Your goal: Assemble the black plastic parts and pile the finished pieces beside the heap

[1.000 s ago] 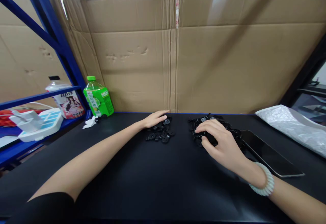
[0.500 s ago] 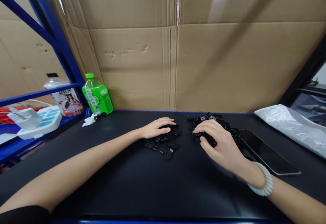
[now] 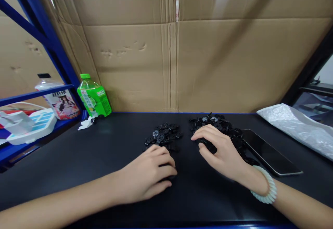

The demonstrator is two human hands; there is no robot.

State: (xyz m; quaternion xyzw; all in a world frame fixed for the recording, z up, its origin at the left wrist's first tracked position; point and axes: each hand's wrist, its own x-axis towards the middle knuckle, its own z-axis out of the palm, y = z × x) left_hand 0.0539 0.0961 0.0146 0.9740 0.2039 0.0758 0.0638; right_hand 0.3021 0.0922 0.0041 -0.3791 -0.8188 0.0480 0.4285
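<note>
Two piles of small black plastic parts lie on the black table [image 3: 104, 163]. My left hand [image 3: 153, 173] is at the near edge of the left pile [image 3: 168, 133], its fingers curled down around a black part [image 3: 172, 177] that shows only slightly between them. At the near left side of the larger right pile [image 3: 223, 125] is my right hand [image 3: 221, 149], with thumb and fingers apart over dark parts; nothing is visibly gripped in it. A pale coiled band circles the right wrist.
A phone [image 3: 270, 152] lies right of the piles, near a silvery plastic bag [image 3: 296, 128]. At the back left stand a green bottle [image 3: 94, 97] and a white crumpled tissue [image 3: 86, 123]. Cardboard [image 3: 130, 66] walls the back; a blue frame [image 3: 62, 59] borders the left.
My left hand has come off the top of the left pile toward the near edge, its fingers now curled. My right hand has shifted slightly left. The view has moved a little.
</note>
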